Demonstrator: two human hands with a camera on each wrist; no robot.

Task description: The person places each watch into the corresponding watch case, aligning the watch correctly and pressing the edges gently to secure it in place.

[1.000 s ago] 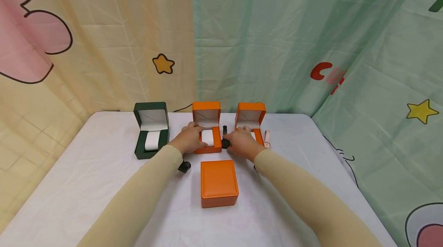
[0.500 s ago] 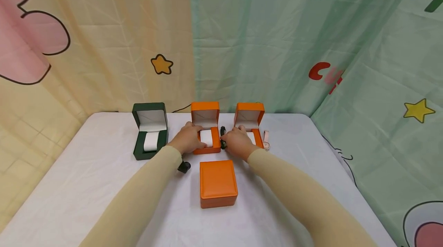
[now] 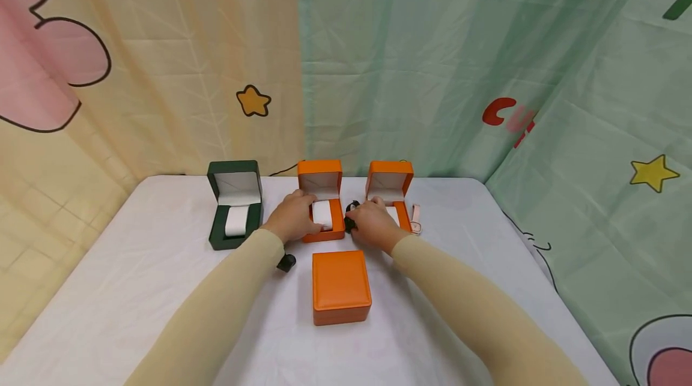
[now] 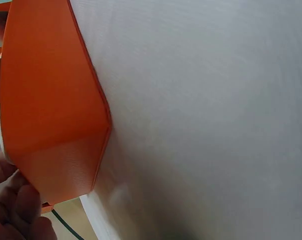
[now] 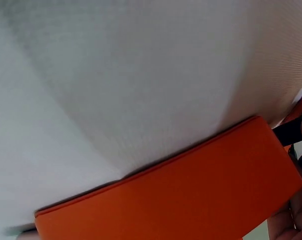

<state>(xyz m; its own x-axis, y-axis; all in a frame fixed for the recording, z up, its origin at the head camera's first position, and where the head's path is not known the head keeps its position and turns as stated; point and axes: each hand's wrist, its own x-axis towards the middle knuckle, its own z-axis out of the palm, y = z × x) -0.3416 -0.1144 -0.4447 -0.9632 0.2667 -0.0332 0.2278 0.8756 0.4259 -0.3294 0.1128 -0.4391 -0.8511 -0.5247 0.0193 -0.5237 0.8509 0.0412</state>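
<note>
My left hand (image 3: 292, 216) grips the left side of the middle orange watch box (image 3: 337, 212), whose lid stands up. The thumb lies by the white cushion (image 3: 322, 213) inside it. In the left wrist view, curled fingers (image 4: 28, 205) hold the box's edge. Between the two opened orange boxes, my right hand (image 3: 374, 222) pinches a black watch (image 3: 349, 225), partly hidden by the fingers. The right wrist view shows its dark strap (image 5: 289, 131) at the fingertips, beyond the right orange watch box (image 5: 191, 190). That box also has a white cushion (image 3: 393, 215), partly covered by my hand.
An opened green watch box (image 3: 218, 236) stands at the left. A closed orange box (image 3: 340, 281) sits in front, between my forearms. A dark watch (image 3: 286, 263) lies beside my left sleeve, partly hidden. To the right lies a pink-strapped watch (image 3: 415, 218).
The black watch has turned in my right fingers: its strap stood out straight and now looks bent round. My left hand stays on the middle box.
</note>
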